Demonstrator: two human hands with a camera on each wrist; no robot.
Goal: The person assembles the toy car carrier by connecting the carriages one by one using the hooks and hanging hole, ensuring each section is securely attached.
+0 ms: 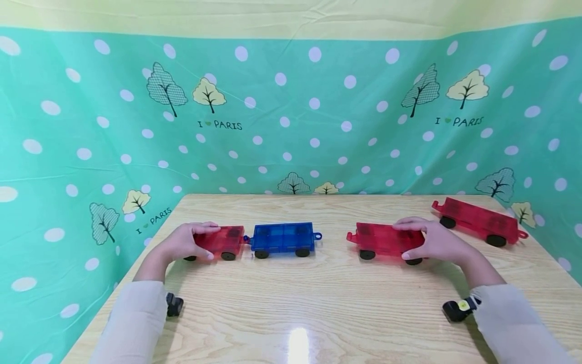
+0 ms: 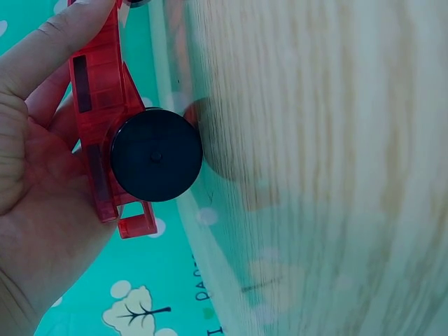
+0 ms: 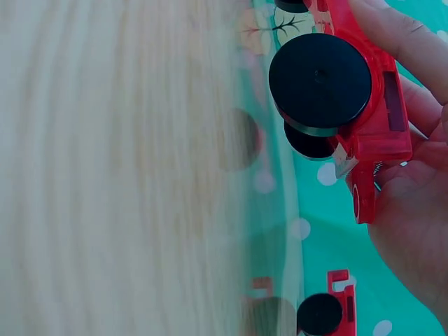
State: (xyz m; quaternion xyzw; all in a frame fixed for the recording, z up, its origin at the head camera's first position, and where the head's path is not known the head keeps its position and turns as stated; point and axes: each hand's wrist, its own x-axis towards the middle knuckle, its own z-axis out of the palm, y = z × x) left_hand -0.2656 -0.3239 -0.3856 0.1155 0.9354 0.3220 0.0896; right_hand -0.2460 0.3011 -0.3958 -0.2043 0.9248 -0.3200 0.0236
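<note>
My left hand [image 1: 183, 242] grips the left red toy train car [image 1: 231, 238] between thumb and fingers. A blue train car [image 1: 282, 237] stands just right of it, their couplings overlapping in the head view. The blue car's ring [image 1: 318, 236] points right. Across a gap, my right hand [image 1: 434, 241] holds another red train car [image 1: 375, 236], its hook [image 1: 350, 237] facing the blue car. In the left wrist view, the thumb lies along the red car [image 2: 98, 105] above a black wheel [image 2: 157, 155]. The right wrist view shows the held car's ring [image 3: 363, 192] near the palm.
One more red train car [image 1: 482, 220] stands at an angle at the back right, beyond my right hand. The wooden table [image 1: 254, 303] ends at a green dotted cloth [image 1: 273, 126] behind and at the sides. Small black cameras [image 1: 456, 309] hang at both wrists.
</note>
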